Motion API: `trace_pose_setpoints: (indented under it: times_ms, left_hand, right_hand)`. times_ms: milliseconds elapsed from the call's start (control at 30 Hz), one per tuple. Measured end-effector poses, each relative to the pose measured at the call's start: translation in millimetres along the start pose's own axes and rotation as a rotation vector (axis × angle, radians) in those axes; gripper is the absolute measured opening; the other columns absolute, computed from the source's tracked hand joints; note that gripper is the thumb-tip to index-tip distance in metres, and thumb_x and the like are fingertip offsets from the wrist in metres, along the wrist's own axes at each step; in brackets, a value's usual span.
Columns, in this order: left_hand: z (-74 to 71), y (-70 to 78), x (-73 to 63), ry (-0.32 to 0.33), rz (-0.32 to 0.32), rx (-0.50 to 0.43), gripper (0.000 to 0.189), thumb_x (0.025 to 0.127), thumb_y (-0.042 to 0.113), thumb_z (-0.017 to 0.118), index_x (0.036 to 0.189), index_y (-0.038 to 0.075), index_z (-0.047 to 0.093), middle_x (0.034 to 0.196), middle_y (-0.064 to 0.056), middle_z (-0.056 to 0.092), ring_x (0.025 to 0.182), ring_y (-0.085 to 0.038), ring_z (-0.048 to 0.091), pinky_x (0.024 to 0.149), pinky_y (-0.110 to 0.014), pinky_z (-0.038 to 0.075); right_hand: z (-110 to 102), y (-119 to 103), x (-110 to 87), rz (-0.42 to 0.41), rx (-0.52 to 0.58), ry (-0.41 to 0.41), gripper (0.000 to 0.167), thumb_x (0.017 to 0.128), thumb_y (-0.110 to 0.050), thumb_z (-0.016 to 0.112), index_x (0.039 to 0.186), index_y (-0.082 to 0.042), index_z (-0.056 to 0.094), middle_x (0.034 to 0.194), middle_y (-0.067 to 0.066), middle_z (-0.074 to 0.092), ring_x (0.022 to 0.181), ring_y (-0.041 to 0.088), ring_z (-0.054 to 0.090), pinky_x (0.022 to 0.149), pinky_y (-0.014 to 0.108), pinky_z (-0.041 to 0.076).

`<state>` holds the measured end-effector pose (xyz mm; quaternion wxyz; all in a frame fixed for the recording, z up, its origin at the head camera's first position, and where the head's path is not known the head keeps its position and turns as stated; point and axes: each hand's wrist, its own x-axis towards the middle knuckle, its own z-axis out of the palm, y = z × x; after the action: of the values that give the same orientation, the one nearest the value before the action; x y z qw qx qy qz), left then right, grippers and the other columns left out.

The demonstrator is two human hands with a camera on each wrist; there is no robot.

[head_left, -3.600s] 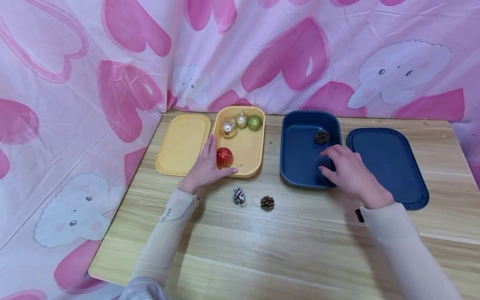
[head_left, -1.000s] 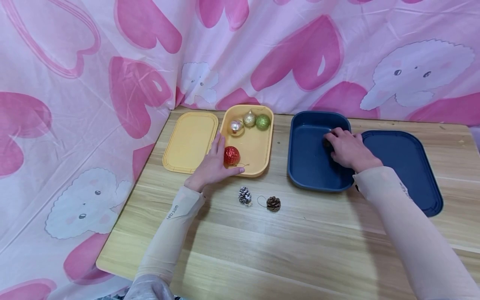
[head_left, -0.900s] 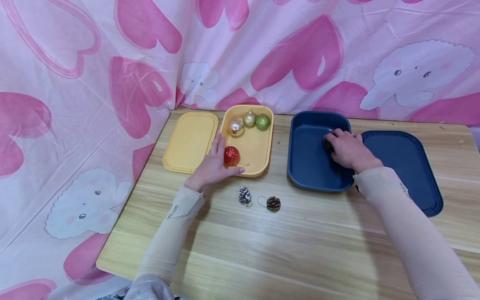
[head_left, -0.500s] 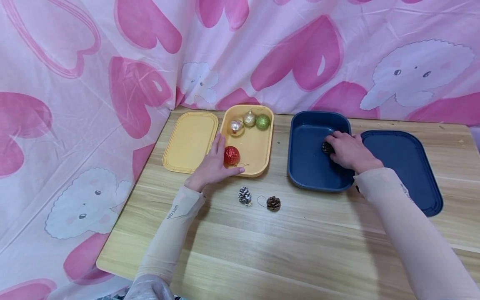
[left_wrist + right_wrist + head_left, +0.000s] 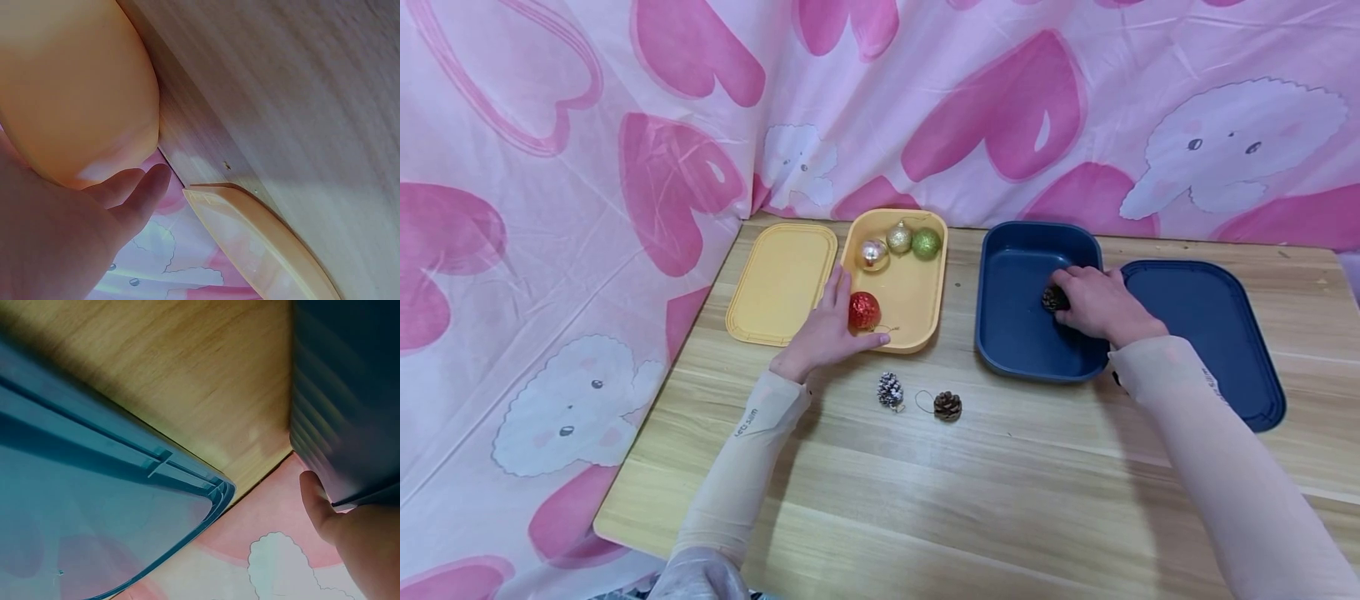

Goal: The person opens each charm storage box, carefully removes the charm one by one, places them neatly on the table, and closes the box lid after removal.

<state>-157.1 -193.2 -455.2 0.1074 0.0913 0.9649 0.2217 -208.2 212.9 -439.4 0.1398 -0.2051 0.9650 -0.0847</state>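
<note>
Inside the navy box point(image 5: 1011, 333), my right hand point(image 5: 1097, 304) reaches over the right wall and grips a brown pine cone point(image 5: 1054, 298) between thumb and fingers. Part of the cone is hidden behind the fingers. My left hand point(image 5: 823, 332) rests against the near left corner of the yellow box point(image 5: 917, 312), thumb and fingers spread along its outside. In that box, a red bauble point(image 5: 864, 311) lies close to the left hand. A shiny pale bauble point(image 5: 873, 254), a gold glitter one point(image 5: 898, 238) and a green one point(image 5: 926, 243) sit toward its back.
A frosted pine cone point(image 5: 890, 391) and a brown pine cone with a string loop point(image 5: 947, 406) lie on the wooden table point(image 5: 880, 500) before the boxes. The yellow lid point(image 5: 782, 283) is left of the yellow box; the navy lid point(image 5: 1202, 333) is right of the navy box.
Since the oldest frame, my right hand has lowered onto the pine cone in the navy box and taken hold of it. Over the last second more of the cone shows. The left hand stays put.
</note>
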Motion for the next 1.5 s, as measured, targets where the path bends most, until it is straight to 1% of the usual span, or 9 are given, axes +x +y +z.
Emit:
trace_pose_setpoints:
  times_ms: [267, 400, 533, 667, 867, 967, 1100, 1267, 1500]
  left_hand:
    - [1.3, -0.4, 1.3, -0.003, -0.003, 0.001, 0.130, 0.069, 0.078, 0.064, 0.155, 0.010, -0.005, 0.162, -0.003, -0.021, 0.143, -0.047, 0.023, 0.114, -0.059, 0.025]
    - [1.4, -0.4, 1.1, -0.006, -0.006, -0.003, 0.130, 0.069, 0.078, 0.063, 0.155, 0.010, -0.005, 0.161, -0.001, -0.023, 0.143, -0.047, 0.022, 0.114, -0.059, 0.025]
    - [1.1, 0.0, 0.9, -0.006, -0.012, -0.005, 0.130, 0.069, 0.078, 0.063, 0.155, 0.010, -0.005, 0.161, -0.001, -0.022, 0.143, -0.046, 0.022, 0.114, -0.058, 0.024]
    - [0.6, 0.4, 0.8, -0.005, -0.011, -0.003, 0.130, 0.069, 0.079, 0.063, 0.155, 0.009, -0.005, 0.161, -0.002, -0.022, 0.143, -0.046, 0.022, 0.114, -0.059, 0.024]
    - [0.4, 0.8, 0.4, -0.006, -0.011, -0.002, 0.130, 0.069, 0.078, 0.064, 0.155, 0.009, -0.005, 0.162, -0.003, -0.021, 0.143, -0.046, 0.022, 0.115, -0.059, 0.023]
    - [0.0, 1.1, -0.1, -0.009, -0.017, -0.003, 0.129, 0.069, 0.078, 0.063, 0.155, 0.010, -0.005, 0.162, -0.004, -0.020, 0.144, -0.046, 0.022, 0.115, -0.059, 0.022]
    - [-0.4, 1.5, -0.7, -0.012, -0.020, -0.004, 0.129, 0.069, 0.078, 0.063, 0.155, 0.010, -0.005, 0.162, -0.004, -0.020, 0.143, -0.046, 0.022, 0.115, -0.059, 0.022]
    - [-0.1, 1.3, -0.7, -0.012, -0.019, -0.005, 0.129, 0.069, 0.078, 0.063, 0.155, 0.010, -0.005, 0.162, -0.004, -0.020, 0.143, -0.046, 0.023, 0.115, -0.059, 0.022]
    - [0.4, 0.2, 0.3, 0.000, -0.014, 0.002, 0.130, 0.068, 0.080, 0.063, 0.155, 0.010, -0.004, 0.162, -0.004, -0.019, 0.142, -0.046, 0.024, 0.114, -0.059, 0.023]
  right_hand:
    - [2.9, 1.1, -0.2, 0.006, 0.008, -0.006, 0.048, 0.086, -0.018, 0.070, 0.126, 0.000, 0.052, 0.123, 0.025, 0.057, 0.113, 0.042, 0.049, 0.093, 0.064, 0.033]
    - [3.8, 0.4, -1.7, 0.011, 0.030, -0.006, 0.048, 0.086, -0.019, 0.070, 0.126, 0.000, 0.051, 0.123, 0.025, 0.056, 0.113, 0.041, 0.048, 0.095, 0.063, 0.031]
    - [4.7, -0.2, -3.8, 0.010, 0.053, 0.004, 0.048, 0.086, -0.019, 0.069, 0.125, 0.000, 0.051, 0.122, 0.025, 0.056, 0.113, 0.041, 0.048, 0.095, 0.064, 0.028]
    - [3.7, -2.3, -6.8, 0.007, 0.061, 0.016, 0.049, 0.086, -0.020, 0.070, 0.126, 0.000, 0.051, 0.123, 0.025, 0.055, 0.115, 0.041, 0.047, 0.095, 0.063, 0.029]
    - [1.9, -6.3, -11.8, -0.005, 0.075, 0.069, 0.047, 0.085, -0.020, 0.070, 0.124, 0.001, 0.053, 0.120, 0.025, 0.057, 0.113, 0.040, 0.047, 0.095, 0.065, 0.024]
    - [1.4, -7.2, -14.1, -0.008, 0.083, 0.099, 0.045, 0.085, -0.020, 0.070, 0.122, 0.000, 0.055, 0.118, 0.025, 0.058, 0.112, 0.039, 0.048, 0.099, 0.068, 0.019]
    - [0.1, -8.5, -16.6, -0.008, 0.105, 0.131, 0.042, 0.085, -0.020, 0.069, 0.120, -0.001, 0.056, 0.117, 0.024, 0.058, 0.111, 0.039, 0.048, 0.102, 0.069, 0.016]
    - [-3.5, -11.9, -19.6, -0.019, 0.123, 0.167, 0.041, 0.086, -0.019, 0.068, 0.120, -0.001, 0.056, 0.117, 0.024, 0.056, 0.110, 0.041, 0.046, 0.101, 0.066, 0.020]
    - [-10.8, -19.8, -25.6, -0.049, 0.171, 0.209, 0.044, 0.086, -0.018, 0.069, 0.123, 0.000, 0.055, 0.115, 0.023, 0.053, 0.105, 0.040, 0.048, 0.100, 0.062, 0.025]
